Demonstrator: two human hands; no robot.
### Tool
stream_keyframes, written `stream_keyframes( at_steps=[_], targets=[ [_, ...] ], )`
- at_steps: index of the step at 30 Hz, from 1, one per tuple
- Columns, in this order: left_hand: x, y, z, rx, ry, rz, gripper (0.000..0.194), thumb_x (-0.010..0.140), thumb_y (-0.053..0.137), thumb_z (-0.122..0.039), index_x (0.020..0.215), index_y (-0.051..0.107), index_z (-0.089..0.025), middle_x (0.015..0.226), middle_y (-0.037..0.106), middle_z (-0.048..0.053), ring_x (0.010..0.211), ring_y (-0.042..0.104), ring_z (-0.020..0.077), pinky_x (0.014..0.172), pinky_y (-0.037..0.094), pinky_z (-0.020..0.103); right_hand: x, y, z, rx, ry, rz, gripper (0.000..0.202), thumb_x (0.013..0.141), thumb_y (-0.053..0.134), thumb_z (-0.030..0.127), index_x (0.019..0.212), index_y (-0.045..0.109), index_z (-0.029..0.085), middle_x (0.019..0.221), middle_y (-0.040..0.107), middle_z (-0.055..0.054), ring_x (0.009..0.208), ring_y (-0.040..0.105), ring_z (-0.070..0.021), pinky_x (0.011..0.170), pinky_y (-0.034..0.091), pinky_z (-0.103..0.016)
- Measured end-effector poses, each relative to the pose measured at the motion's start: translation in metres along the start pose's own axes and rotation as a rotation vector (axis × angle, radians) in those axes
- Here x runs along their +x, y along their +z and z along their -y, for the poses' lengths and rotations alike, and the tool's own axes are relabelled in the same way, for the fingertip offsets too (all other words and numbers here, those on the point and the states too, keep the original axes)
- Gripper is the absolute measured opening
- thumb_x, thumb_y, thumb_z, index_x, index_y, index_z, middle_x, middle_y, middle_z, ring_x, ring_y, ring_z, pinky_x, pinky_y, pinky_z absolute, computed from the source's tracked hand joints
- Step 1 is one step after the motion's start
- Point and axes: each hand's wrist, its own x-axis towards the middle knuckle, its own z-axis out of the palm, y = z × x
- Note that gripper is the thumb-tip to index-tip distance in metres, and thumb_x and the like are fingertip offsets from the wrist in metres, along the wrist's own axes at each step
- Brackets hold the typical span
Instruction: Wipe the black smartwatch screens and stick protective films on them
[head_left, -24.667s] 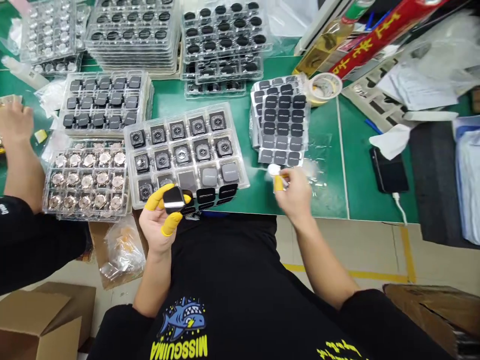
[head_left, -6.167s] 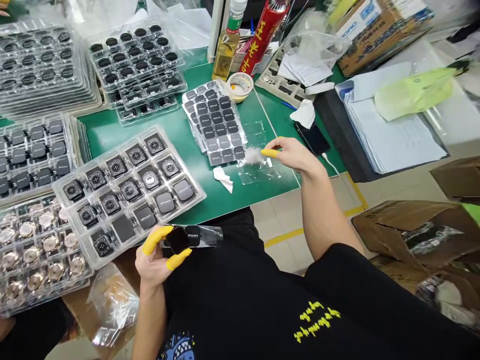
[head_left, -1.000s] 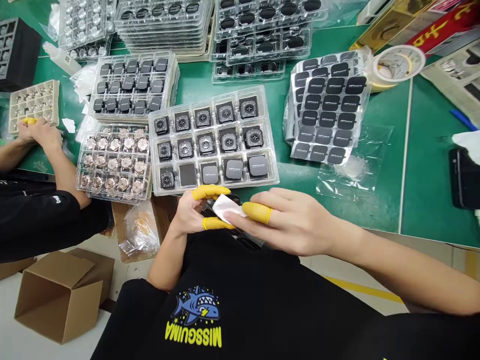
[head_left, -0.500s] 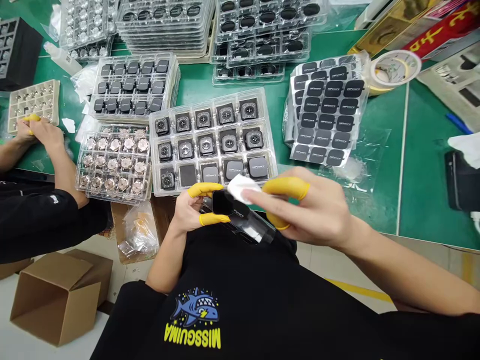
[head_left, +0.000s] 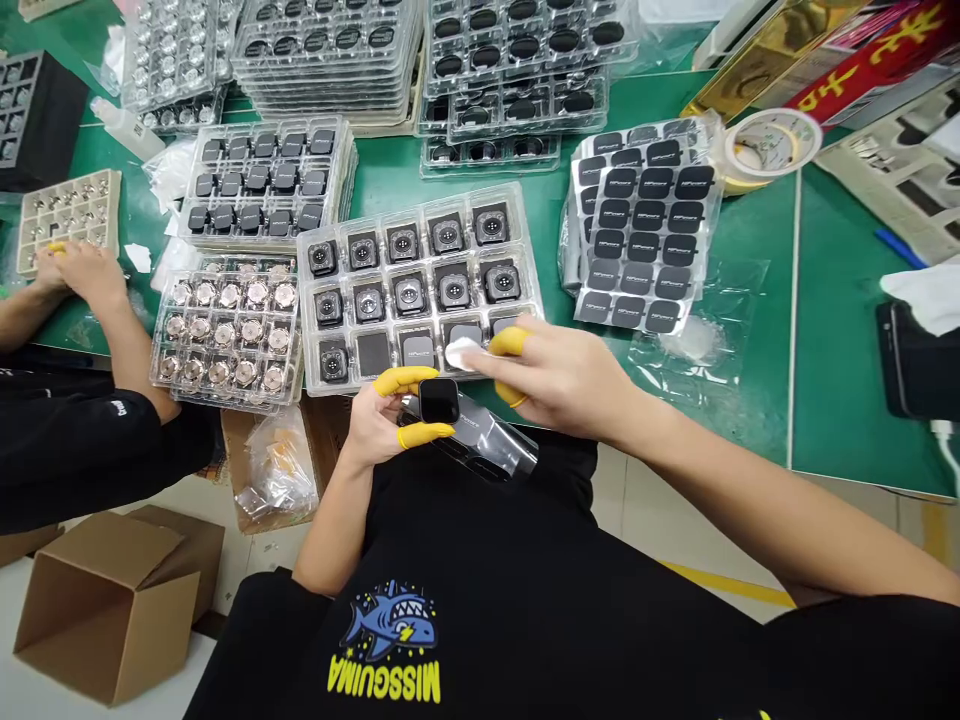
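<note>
My left hand (head_left: 384, 422), with yellow finger cots on thumb and finger, grips a square black watch case (head_left: 438, 400) by its edges, dark screen facing up. Beneath the case a strip of dark film stickers (head_left: 491, 440) on glossy clear backing sticks out to the right, partly hidden. A folded white wipe (head_left: 463, 353) is pinched in my right hand (head_left: 551, 375), which also wears yellow cots. That wipe is over the front row of a clear plastic tray (head_left: 309, 330) of watch cases, apart from the held case. Whether it touches the tray cannot be seen.
Left of the tray stand trays of rose-gold watch parts (head_left: 229, 333) and stacked dark square pieces (head_left: 259, 180). Sticker sheets (head_left: 649, 235) and a tape roll (head_left: 772, 145) lie right. A co-worker's hands (head_left: 82, 270) work at far left. An open carton (head_left: 112, 600) sits below.
My right hand has moved left and up with the wipe, away from the watch case to over the tray. My left hand keeps its hold; the case's screen shows fully now.
</note>
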Motion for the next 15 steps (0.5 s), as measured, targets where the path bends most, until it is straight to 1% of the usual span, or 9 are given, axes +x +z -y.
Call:
stream_keyframes(
  at_steps=[2,4,5,7,8,10,13,15],
  targets=[
    [-0.002,-0.001,-0.001,0.003,-0.002,-0.002,0.071,0.059,0.114,-0.046,0.119,0.087,-0.018,0.101,0.088,0.008,0.086,0.084,0.0190,0.080,0.070,0.026,-0.005,-0.005,0.002,0.027,0.091,-0.088,0.045,0.099,0.059,0.003,0.137,0.075,0.023,0.093,0.073,-0.004,0.079,0.059,-0.0185,0.061,0.042,-0.029],
    [-0.003,-0.001,-0.003,0.000,0.011,0.011,0.072,0.060,0.114,-0.046,0.120,0.086,-0.019,0.104,0.088,0.009,0.088,0.084,0.0192,0.083,0.070,0.027,-0.007,-0.015,0.007,0.062,0.118,-0.133,0.048,0.100,0.063,0.004,0.142,0.073,0.025,0.094,0.073,-0.004,0.079,0.060,-0.0180,0.063,0.045,-0.030],
    [-0.003,-0.001,-0.003,-0.008,0.024,0.021,0.072,0.060,0.114,-0.046,0.121,0.086,-0.019,0.106,0.088,0.009,0.090,0.085,0.0194,0.084,0.070,0.027,-0.006,-0.020,0.011,0.088,0.086,-0.128,0.046,0.101,0.065,0.007,0.143,0.072,0.024,0.094,0.073,-0.004,0.078,0.061,-0.0181,0.063,0.046,-0.030],
    [-0.002,0.000,-0.005,-0.033,0.047,0.048,0.074,0.062,0.113,-0.047,0.125,0.086,-0.020,0.109,0.089,0.009,0.093,0.086,0.0200,0.086,0.071,0.027,-0.005,-0.028,0.020,0.157,-0.029,-0.067,0.038,0.106,0.065,0.012,0.143,0.072,0.020,0.091,0.073,-0.004,0.077,0.062,-0.0187,0.067,0.050,-0.032],
    [-0.001,0.000,-0.006,-0.045,0.053,0.060,0.074,0.062,0.113,-0.048,0.126,0.085,-0.020,0.109,0.089,0.010,0.093,0.086,0.0205,0.086,0.071,0.027,-0.004,-0.030,0.023,0.191,-0.085,-0.036,0.034,0.108,0.064,0.014,0.141,0.071,0.017,0.091,0.073,-0.004,0.078,0.062,-0.0190,0.069,0.052,-0.033],
    [-0.001,-0.001,-0.007,-0.052,0.042,0.089,0.076,0.062,0.112,-0.052,0.126,0.085,-0.019,0.108,0.089,0.011,0.092,0.087,0.0224,0.085,0.071,0.029,-0.003,-0.030,0.030,0.226,-0.148,0.005,0.029,0.111,0.062,0.014,0.138,0.071,0.015,0.090,0.072,-0.004,0.081,0.064,-0.0189,0.072,0.054,-0.033],
    [-0.001,-0.003,-0.010,-0.028,0.031,0.159,0.078,0.059,0.112,-0.055,0.122,0.086,-0.018,0.108,0.089,0.012,0.091,0.087,0.0252,0.083,0.071,0.031,0.001,-0.025,0.036,0.196,-0.199,0.026,0.026,0.112,0.061,0.013,0.135,0.072,0.017,0.086,0.069,-0.001,0.080,0.063,-0.0179,0.068,0.050,-0.032],
    [-0.001,-0.004,-0.009,-0.003,0.050,0.205,0.075,0.060,0.112,-0.053,0.122,0.086,-0.018,0.106,0.089,0.011,0.089,0.086,0.0237,0.082,0.071,0.030,0.007,-0.022,0.037,0.157,-0.232,0.031,0.027,0.112,0.058,0.013,0.135,0.072,0.015,0.082,0.066,0.000,0.077,0.060,-0.0178,0.066,0.047,-0.033]
  ],
)
